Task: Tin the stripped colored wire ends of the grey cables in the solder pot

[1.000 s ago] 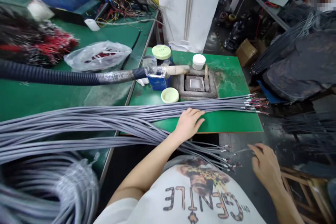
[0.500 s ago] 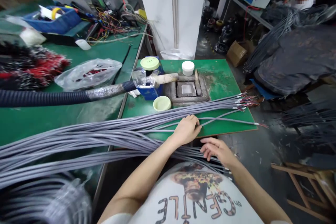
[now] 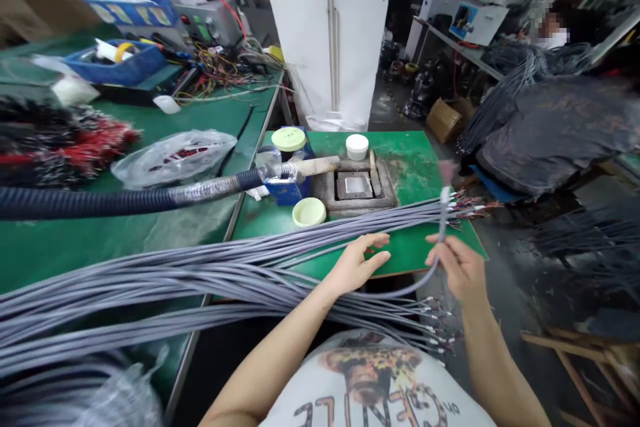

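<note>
Between the thumb and fingers of my right hand [image 3: 457, 265] is one grey cable [image 3: 443, 223], its end pointing up. The tip, with a white band and reddish wires, is blurred. My left hand [image 3: 357, 263] hovers at the table's front edge with thumb and fingers apart and nothing between them. Behind it, a bundle of grey cables [image 3: 320, 230] lies across the green table, stripped ends to the right. A second bundle [image 3: 380, 307] runs below my left wrist, its ends hanging over my lap.
A solder pot [image 3: 356, 185] is set in the table, with a stick [image 3: 375, 173] on its rim. Around it are a white jar [image 3: 357, 147], a pale green lid [image 3: 309, 212] and a ribbed hose [image 3: 125, 201]. A wooden stool [image 3: 575, 347] stands right; a person sits beyond.
My right hand has risen to the right and taken hold of a cable, lifting its end upright. My left hand has let go of the cables on the table and opened.
</note>
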`<state>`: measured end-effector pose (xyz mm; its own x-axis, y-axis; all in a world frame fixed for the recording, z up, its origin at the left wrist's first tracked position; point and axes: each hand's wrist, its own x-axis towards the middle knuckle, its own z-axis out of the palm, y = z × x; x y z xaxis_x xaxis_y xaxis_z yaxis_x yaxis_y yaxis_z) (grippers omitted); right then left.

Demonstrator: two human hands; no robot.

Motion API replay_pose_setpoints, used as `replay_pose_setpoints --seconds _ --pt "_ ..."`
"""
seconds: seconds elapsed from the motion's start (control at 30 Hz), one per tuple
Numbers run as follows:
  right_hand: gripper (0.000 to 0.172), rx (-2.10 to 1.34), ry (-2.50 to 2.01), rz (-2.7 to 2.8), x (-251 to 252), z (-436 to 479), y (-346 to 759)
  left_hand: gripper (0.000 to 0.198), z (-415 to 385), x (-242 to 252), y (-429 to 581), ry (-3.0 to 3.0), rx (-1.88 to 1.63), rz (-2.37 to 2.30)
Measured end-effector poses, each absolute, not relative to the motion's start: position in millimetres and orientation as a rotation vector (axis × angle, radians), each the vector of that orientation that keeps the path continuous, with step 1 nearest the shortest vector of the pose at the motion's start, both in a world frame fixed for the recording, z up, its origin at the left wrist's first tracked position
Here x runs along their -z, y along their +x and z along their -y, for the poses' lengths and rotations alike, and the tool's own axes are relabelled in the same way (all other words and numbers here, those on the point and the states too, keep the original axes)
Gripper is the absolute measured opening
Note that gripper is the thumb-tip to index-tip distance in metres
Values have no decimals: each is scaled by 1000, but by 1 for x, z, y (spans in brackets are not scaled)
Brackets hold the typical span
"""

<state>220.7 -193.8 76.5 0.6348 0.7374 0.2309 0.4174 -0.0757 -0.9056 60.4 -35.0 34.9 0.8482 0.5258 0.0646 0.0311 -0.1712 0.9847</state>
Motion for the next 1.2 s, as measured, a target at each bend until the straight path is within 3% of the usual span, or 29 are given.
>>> replay_pose_setpoints --seconds 0.33,0.6,1.2 --pt "21 -557 -1791 1645 -67 200 189 26 43 -49 51 1007 -629 -521" --pt "20 -447 -1772 1450 -59 187 187 24 56 -51 55 932 -582 -455" --pt "19 -673 -1618 1319 -49 181 185 26 46 -52 56 647 -654 -373"
